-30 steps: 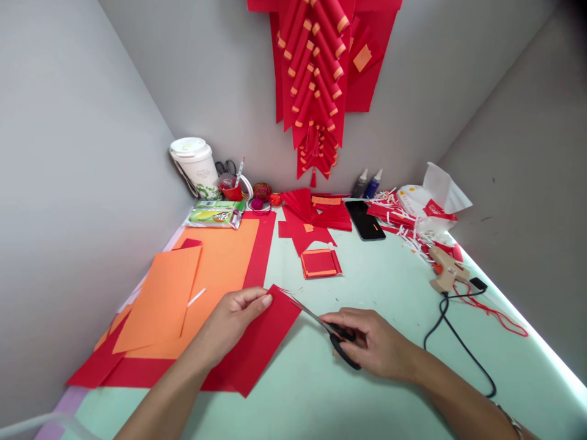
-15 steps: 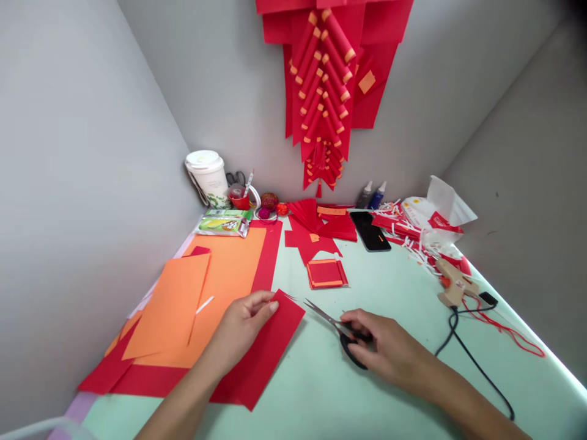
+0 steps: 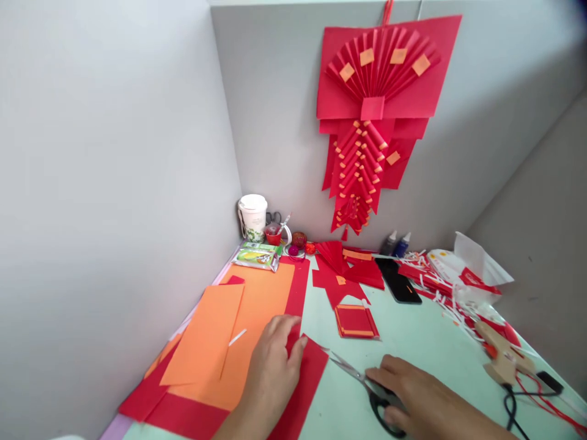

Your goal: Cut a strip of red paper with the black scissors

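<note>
My left hand (image 3: 275, 366) is over a red paper sheet (image 3: 312, 382), its thumb and fingers apart near the sheet's upper corner. In my right hand (image 3: 406, 391) are scissors (image 3: 353, 371) with black handles, lying low over the table. Their tips point left, close to the sheet's right corner and a thin red sliver. Orange sheets (image 3: 206, 336) lie left of my left hand. Beyond the hands is a small red square piece with orange strips (image 3: 356, 322).
A folded red paper fan (image 3: 332, 256), a black phone (image 3: 398, 282), paper scraps and a glue gun (image 3: 504, 354) lie farther right. At the back left stands a white cup (image 3: 253, 217). A red paper decoration (image 3: 380, 110) hangs on the wall.
The view has tilted up and swung left, showing more of the hanging decoration. My left hand has opened from its pinch on the red sheet. The scissors remain in my right hand.
</note>
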Action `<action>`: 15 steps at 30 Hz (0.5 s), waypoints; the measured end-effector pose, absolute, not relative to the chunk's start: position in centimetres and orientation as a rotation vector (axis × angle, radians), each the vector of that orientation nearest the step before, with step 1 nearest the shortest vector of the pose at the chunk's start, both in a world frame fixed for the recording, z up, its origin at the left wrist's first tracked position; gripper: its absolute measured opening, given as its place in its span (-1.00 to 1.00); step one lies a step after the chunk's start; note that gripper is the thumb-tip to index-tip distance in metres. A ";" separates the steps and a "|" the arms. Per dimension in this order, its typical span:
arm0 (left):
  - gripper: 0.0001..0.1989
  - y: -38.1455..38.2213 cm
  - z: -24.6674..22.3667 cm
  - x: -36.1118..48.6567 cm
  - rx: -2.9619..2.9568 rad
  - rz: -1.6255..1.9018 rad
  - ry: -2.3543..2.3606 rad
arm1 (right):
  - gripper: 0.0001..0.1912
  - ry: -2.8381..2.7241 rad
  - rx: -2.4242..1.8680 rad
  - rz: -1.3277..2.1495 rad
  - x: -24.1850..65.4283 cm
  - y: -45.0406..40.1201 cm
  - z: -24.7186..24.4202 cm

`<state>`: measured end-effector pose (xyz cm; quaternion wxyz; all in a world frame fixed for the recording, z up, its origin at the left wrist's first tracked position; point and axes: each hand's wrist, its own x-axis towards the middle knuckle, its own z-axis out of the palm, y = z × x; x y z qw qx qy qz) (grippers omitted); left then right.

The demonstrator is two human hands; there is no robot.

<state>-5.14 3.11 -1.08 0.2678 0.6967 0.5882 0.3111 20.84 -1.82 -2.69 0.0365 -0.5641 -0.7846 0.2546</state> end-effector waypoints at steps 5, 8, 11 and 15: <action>-0.69 2.3 0.0 -5.2 1.960 0.889 1.671 | -0.49 -2.448 -1.498 0.575 18.4 3.5 3.5; -0.72 1.9 -0.1 -5.1 2.017 0.913 1.650 | -0.43 -2.426 -1.314 0.408 13.5 9.8 8.2; -0.77 1.8 -0.7 -5.1 2.074 0.962 1.662 | -0.41 -2.384 -1.296 0.330 8.1 16.8 11.2; -0.80 1.9 -1.6 -5.2 2.141 1.018 1.622 | -0.22 -2.259 -1.414 0.268 2.7 24.7 12.1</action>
